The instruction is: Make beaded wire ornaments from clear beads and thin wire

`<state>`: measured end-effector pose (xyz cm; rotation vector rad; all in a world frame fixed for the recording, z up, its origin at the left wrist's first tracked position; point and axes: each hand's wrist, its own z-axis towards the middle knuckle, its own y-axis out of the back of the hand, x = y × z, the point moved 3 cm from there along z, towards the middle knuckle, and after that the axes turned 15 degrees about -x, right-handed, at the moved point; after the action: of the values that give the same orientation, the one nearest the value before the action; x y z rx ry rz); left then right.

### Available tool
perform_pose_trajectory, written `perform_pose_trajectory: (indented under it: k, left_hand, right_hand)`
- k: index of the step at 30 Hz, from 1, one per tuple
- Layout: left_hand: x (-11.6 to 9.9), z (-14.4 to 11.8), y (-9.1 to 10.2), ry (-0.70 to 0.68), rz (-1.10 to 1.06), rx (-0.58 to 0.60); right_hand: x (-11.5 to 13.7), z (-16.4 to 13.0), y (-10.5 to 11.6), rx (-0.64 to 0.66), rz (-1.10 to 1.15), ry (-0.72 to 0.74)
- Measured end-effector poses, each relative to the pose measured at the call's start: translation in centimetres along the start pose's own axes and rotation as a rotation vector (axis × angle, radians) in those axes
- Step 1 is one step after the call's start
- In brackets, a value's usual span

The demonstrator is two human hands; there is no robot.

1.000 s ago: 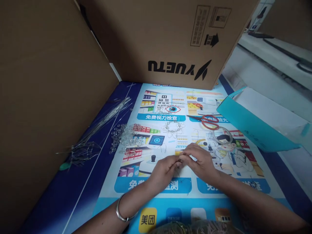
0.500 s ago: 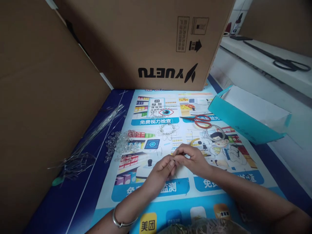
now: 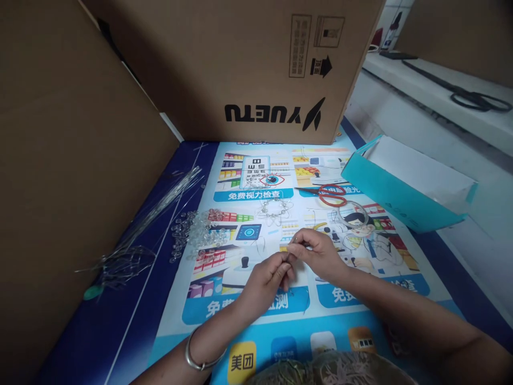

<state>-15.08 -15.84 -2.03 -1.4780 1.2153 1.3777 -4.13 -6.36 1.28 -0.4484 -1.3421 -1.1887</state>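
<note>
In this room I see a small handcraft corner, simply arranged; whether it is inside a home or a shop, I cannot tell. Clear beads, thin wire-like strands and red-handled scissors lie on a printed advertising sheet. Brown cardboard stands like walls around, and a pale ledge carries large black scissors.

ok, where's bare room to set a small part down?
Dark blue strip, bordered by green piece, cardboard and left forearm, looks free; so does the printed mat between bead pile and left forearm. Crowded: the left side, with wire bundle and bead pile, and the far middle, with beaded ring, scissors and clear ring.
</note>
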Motion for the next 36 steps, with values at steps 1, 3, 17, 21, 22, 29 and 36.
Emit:
perform_pose_trajectory:
  k: [1, 3, 17, 21, 22, 29, 36]
  left_hand:
    - [0.0, 0.1, 0.1, -0.025, 0.035, 0.001]
    - [0.1, 0.2, 0.4, -0.111, 0.112, -0.028]
    - [1.3, 1.3, 1.9, -0.380, 0.462, -0.094]
    - [1.3, 1.2, 1.8, -0.391, 0.472, -0.064]
    - [1.2, 1.2, 1.7, -0.388, 0.485, -0.053]
    - [0.9, 1.3, 1.7, -0.393, 0.537, -0.024]
    - [1.1, 1.3, 1.6, -0.415, 0.535, -0.032]
  right_hand:
    - [0.1, 0.0, 0.0, -0.014, -0.029, 0.033]
    - [0.4, 0.0, 0.1, -0.045, -0.075, 0.141]
    - [0.1, -0.8, -1.1, 0.095, -0.170, 0.543]
    - [0.3, -1.0, -1.2, 0.112, -0.166, 0.584]
    - [0.3, -0.9, -1.3, 0.108, -0.158, 0.581]
    - [-0.3, -1.1, -1.6, 0.109, -0.106, 0.559]
    - [-0.3, -1.4, -1.5, 0.114, -0.091, 0.568]
